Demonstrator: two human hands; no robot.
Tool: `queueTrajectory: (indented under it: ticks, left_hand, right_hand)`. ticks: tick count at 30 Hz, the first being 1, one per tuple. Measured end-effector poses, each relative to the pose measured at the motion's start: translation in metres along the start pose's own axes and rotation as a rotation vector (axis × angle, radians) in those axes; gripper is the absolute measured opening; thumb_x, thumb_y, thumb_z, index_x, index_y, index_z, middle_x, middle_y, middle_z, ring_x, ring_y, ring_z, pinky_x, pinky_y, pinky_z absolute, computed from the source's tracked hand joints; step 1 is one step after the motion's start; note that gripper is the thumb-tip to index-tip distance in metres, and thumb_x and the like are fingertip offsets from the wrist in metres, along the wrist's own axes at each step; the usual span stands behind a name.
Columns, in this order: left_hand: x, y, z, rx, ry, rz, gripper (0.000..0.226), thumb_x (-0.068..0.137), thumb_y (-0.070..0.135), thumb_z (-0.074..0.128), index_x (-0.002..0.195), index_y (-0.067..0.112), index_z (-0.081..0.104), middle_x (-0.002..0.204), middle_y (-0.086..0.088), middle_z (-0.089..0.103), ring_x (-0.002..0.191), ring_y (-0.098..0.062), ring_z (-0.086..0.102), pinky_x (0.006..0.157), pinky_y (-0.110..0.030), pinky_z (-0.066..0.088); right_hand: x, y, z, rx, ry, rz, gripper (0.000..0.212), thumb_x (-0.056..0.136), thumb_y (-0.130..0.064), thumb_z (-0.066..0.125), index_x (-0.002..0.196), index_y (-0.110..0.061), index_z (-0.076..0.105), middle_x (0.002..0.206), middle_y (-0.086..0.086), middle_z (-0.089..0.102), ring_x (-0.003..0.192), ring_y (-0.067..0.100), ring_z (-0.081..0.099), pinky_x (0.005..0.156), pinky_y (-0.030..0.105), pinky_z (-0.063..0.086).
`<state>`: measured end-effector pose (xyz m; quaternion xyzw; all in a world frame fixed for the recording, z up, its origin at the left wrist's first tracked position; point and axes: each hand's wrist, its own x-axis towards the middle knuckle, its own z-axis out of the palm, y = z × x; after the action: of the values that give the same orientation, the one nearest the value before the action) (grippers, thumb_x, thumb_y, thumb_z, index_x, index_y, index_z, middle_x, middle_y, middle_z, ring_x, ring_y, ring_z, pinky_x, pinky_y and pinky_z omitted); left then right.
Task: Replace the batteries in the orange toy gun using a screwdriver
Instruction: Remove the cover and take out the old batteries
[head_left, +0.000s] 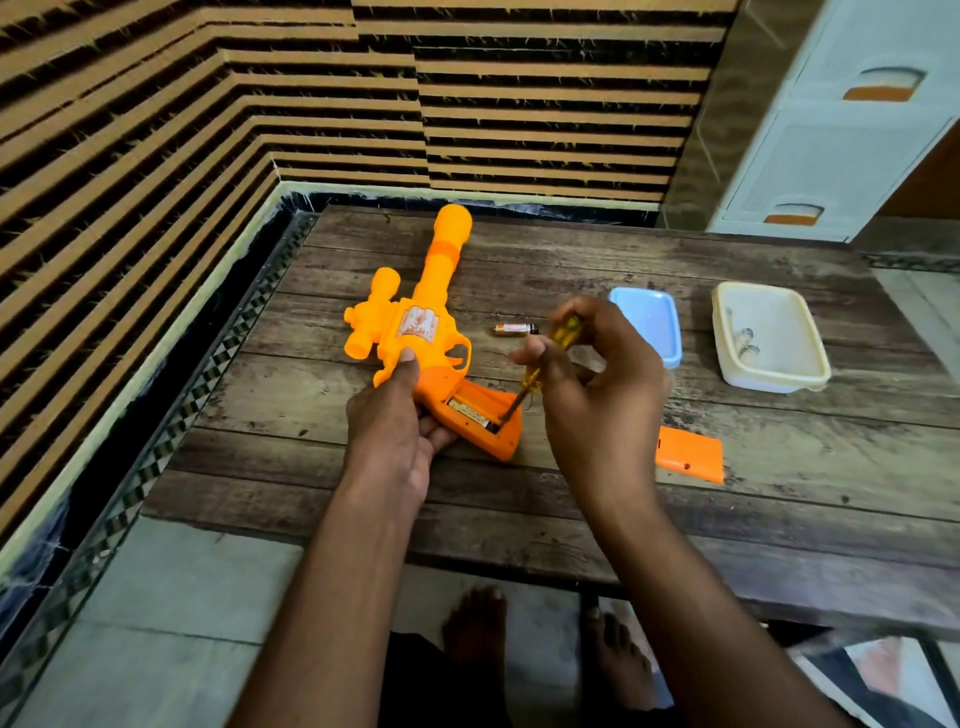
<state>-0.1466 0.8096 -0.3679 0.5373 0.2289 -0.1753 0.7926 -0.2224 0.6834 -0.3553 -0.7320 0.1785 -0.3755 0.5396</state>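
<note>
Head view: the orange plastic toy gun (415, 332) lies on the worn wooden desk (779, 467), left hand (395, 431) gripping its handle. Right hand (592, 384) fingers pinch the yellow-handled screwdriver (540, 364), tip inside the open battery compartment (475, 413). A loose battery (514, 328) lies nearby.
</note>
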Motion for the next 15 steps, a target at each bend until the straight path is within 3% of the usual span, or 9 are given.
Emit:
queueTrajectory:
  ticks: [4,12,15]
  left_hand:
    - [-0.004,0.001,0.003,0.034,-0.014,0.028,0.013,0.103,0.028,0.061,0.106,0.016,0.064,0.111,-0.018,0.074,0.090,-0.027,0.075,0.061,-0.038,0.062]
    - [-0.001,0.003,0.001,0.016,-0.018,-0.005,0.013,0.104,0.027,0.060,0.102,0.014,0.062,0.109,-0.018,0.074,0.084,-0.026,0.075,0.063,-0.042,0.062]
    - [0.000,0.002,0.001,0.014,-0.011,-0.007,0.017,0.103,0.028,0.061,0.111,0.013,0.063,0.110,-0.018,0.074,0.085,-0.027,0.075,0.061,-0.041,0.062]
  right_hand:
    - [-0.015,0.000,0.004,0.098,0.134,0.075,0.014,0.096,-0.001,0.069,0.103,-0.013,0.068,0.080,-0.010,0.072,0.079,0.014,0.079,0.069,0.050,0.065]
    - [-0.014,-0.001,0.002,0.318,0.235,0.099,0.010,0.099,0.003,0.065,0.107,-0.003,0.064,0.083,-0.002,0.072,0.082,0.028,0.080,0.079,0.059,0.063]
    - [-0.008,-0.006,0.000,0.476,0.227,0.107,0.011,0.102,0.004,0.063,0.110,-0.003,0.058,0.096,0.027,0.067,0.085,0.030,0.080,0.081,0.058,0.062]
